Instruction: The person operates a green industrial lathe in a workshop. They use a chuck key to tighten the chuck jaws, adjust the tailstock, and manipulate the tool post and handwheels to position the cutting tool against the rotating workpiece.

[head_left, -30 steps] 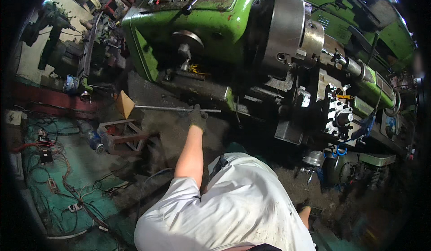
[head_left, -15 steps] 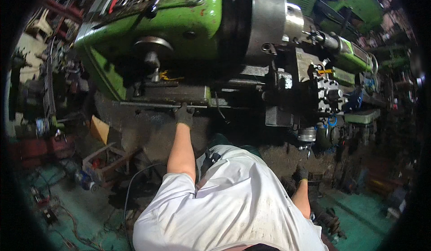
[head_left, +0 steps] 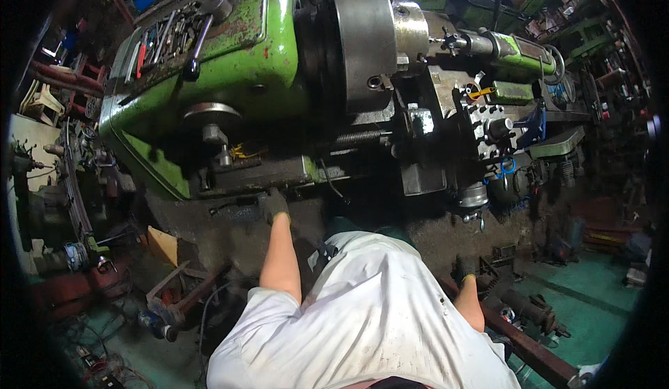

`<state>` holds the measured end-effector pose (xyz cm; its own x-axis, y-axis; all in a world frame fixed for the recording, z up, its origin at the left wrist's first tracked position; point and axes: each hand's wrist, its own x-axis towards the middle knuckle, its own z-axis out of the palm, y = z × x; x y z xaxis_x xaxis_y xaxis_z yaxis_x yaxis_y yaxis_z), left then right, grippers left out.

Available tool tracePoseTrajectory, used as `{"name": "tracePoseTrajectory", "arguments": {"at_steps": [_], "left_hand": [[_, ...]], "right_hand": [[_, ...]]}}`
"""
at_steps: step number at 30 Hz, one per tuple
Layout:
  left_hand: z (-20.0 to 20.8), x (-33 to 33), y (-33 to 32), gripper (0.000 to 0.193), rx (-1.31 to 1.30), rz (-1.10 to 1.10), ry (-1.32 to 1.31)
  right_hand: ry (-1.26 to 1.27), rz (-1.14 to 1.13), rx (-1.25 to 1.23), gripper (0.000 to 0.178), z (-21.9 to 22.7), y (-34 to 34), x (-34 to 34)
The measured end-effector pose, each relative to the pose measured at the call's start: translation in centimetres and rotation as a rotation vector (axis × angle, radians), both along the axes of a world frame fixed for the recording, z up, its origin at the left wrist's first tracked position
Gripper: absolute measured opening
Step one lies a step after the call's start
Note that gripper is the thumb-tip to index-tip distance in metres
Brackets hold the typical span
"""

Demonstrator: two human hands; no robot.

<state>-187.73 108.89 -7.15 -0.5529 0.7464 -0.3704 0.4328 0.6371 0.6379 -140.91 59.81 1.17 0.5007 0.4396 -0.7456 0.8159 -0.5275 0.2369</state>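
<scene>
My left hand (head_left: pixel 276 207), in a dark glove, reaches the lower front edge of a green lathe (head_left: pixel 268 68). Its fingers appear closed around a dark lever (head_left: pixel 233 206) running along that edge. My right hand (head_left: pixel 465 268), also gloved, hangs low on the right, apart from the lathe; its fingers are lost in shadow. Above and ahead is the big steel chuck (head_left: pixel 362 41), with a shiny metal cylinder (head_left: pixel 411 30) at its right face. The tool carriage (head_left: pixel 491 131) stands to its right, with a round handwheel (head_left: pixel 472 195) below.
Loose hand tools (head_left: pixel 167 41) lie on the headstock top. The tailstock (head_left: pixel 519 51) is at the far right. A wooden frame (head_left: pixel 185 284) and a cable (head_left: pixel 203 312) are on the floor at left; a reddish beam (head_left: pixel 523 344) and machine parts (head_left: pixel 529 309) at lower right.
The view has shifted, so the lathe sits further left. My left hand has come lower, and the lever beside it now slants instead of lying level. My right hand still hangs down.
</scene>
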Motion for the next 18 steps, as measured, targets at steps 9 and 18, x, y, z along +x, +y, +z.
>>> {"name": "tracePoseTrajectory", "arguments": {"at_steps": [9,18], "left_hand": [[16.7,12.6,0.4,0.025,0.574,-0.381,-0.095],[38.5,25.5,9.2,0.036,1.086,-0.674,0.161]], "right_hand": [[-0.004,-0.349,0.424,0.045,-12.4,-8.4,11.2],[-0.554,-0.363,1.291,0.043,7.8,15.4,46.2]]}}
